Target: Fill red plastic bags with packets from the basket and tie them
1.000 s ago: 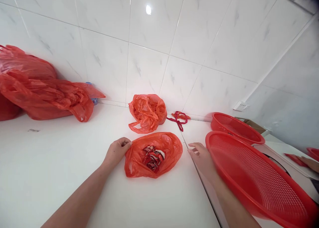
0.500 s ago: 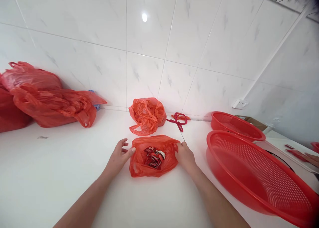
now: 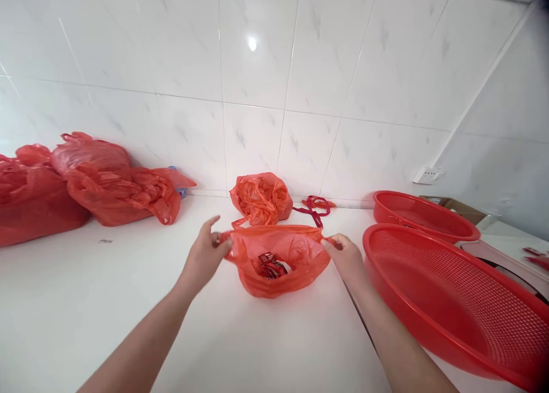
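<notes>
A thin red plastic bag (image 3: 278, 261) sits on the white counter (image 3: 128, 301) in front of me, stretched between both hands. My left hand (image 3: 206, 255) pinches its left edge. My right hand (image 3: 345, 255) pinches its right edge. Small red and white packets (image 3: 271, 265) show through the bag's wall. Just behind it lies a crumpled, knotted red bag (image 3: 261, 197).
Bulky red bags (image 3: 86, 181) are piled at the left against the tiled wall. A red string (image 3: 316, 205) lies by the wall. Two red mesh baskets (image 3: 450, 307) stand at the right, one behind the other. A wall socket (image 3: 426, 174) is above them.
My right hand came in from beside the basket and took the bag's right edge. Both hands have lifted and pulled the bag wide. The camera has tilted up a little.
</notes>
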A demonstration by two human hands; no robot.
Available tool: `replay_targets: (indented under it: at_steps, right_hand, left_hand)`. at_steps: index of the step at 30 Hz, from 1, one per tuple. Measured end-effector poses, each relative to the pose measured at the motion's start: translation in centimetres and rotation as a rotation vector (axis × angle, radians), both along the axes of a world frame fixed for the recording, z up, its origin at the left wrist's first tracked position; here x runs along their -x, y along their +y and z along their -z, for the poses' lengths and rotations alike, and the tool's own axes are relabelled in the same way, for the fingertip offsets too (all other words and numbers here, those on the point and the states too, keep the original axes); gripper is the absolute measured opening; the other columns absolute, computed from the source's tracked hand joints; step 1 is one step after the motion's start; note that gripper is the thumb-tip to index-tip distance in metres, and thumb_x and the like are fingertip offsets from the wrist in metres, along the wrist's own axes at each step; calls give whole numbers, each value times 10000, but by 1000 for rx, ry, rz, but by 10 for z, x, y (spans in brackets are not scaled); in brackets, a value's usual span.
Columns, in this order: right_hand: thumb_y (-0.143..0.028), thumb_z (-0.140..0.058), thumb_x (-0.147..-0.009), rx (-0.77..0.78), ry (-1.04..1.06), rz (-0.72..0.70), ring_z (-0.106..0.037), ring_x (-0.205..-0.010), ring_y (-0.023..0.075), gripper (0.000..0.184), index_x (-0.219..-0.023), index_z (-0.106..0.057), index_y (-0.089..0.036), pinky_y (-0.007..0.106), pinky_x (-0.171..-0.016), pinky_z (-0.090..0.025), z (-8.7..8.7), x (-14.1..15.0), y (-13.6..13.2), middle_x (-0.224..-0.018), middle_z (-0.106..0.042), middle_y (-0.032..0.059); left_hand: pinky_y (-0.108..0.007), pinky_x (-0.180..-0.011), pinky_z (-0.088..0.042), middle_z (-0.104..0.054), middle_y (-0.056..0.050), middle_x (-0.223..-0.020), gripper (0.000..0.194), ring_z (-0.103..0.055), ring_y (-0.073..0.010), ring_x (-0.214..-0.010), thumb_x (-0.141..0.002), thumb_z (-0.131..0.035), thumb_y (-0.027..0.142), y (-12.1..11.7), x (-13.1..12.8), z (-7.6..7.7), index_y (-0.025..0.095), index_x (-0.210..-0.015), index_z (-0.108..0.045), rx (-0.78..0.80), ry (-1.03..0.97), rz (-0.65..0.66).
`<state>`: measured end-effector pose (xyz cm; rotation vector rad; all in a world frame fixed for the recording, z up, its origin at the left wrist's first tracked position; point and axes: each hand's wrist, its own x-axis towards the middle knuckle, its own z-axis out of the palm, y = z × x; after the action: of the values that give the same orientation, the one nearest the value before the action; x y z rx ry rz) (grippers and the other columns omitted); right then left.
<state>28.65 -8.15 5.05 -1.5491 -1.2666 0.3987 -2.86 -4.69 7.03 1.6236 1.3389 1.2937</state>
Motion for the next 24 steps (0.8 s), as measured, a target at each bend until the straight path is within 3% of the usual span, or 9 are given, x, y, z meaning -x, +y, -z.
replay_targets:
  at_steps: [4,7,9,11,14,19,22,24]
  right_hand:
    - [-467,-648,-729,-80,457,-151,-544,-733,149,292,-671,-532,-206,285,-689,-450,-29,-9,-4,-743,-601,-17]
    - [-432,-687,-718,-175,590,-173,-558,-792,143,285,-649,-547,-194,293,-740,-476,-48,-12,-13,-801,-617,0]
    - [-418,-676,-739,-235,591,-201,-564,-825,148,272,-643,-565,-189,291,-744,-485,-56,-12,-21,-830,-617,14]
    - [-410,-656,-763,-284,573,-231,-570,-855,157,255,-652,-585,-192,290,-748,-491,-59,-11,-28,-848,-619,24]
    - [-402,-646,-781,-292,522,-244,-579,-858,156,206,-714,-632,-208,302,-788,-492,-54,-10,-34,-865,-633,27]
    - [-497,-652,-752,-231,471,-398,-560,-1059,228,283,-882,-680,-248,378,-929,-447,-36,-15,-33,-1118,-610,68]
    - [-624,-740,-562,-217,482,-554,-425,-1256,289,754,-1226,-515,-345,437,-1004,-387,-20,-21,-36,-1350,-467,80]
    - [-657,-776,-433,-165,439,-593,-318,-1337,300,1058,-1356,-332,-395,465,-1052,-327,-8,-25,-41,-1453,-340,76]
  left_hand:
    - [-292,-632,-496,-616,11,-776,589,-603,-143,-649,-711,-606,240,21,-16,-80,204,-1269,-421,-193,-116,45]
    - [-259,-608,-483,-636,1,-762,488,-597,-131,-656,-680,-617,181,25,-33,-131,180,-1155,-506,-315,-174,108]
    - [-251,-597,-477,-647,-9,-781,452,-598,-129,-664,-673,-617,158,21,-39,-151,171,-1117,-529,-380,-209,148]
    - [-256,-606,-481,-657,-20,-817,434,-604,-132,-679,-679,-620,152,16,-40,-159,169,-1105,-540,-419,-220,185]
    - [-280,-650,-493,-663,-30,-864,416,-617,-143,-725,-695,-637,168,13,-35,-153,174,-1101,-548,-392,-189,235]
    - [-336,-772,-504,-643,-60,-1000,422,-619,-176,-863,-724,-671,258,14,-16,-121,185,-1123,-554,-247,-117,265]
    - [-407,-866,-486,-576,-95,-1207,587,-583,-229,-1030,-749,-664,352,9,8,-86,246,-1283,-446,-206,-61,236]
    - [-450,-912,-462,-480,-109,-1335,681,-516,-269,-1151,-762,-641,410,4,30,-52,289,-1362,-342,-215,-30,130]
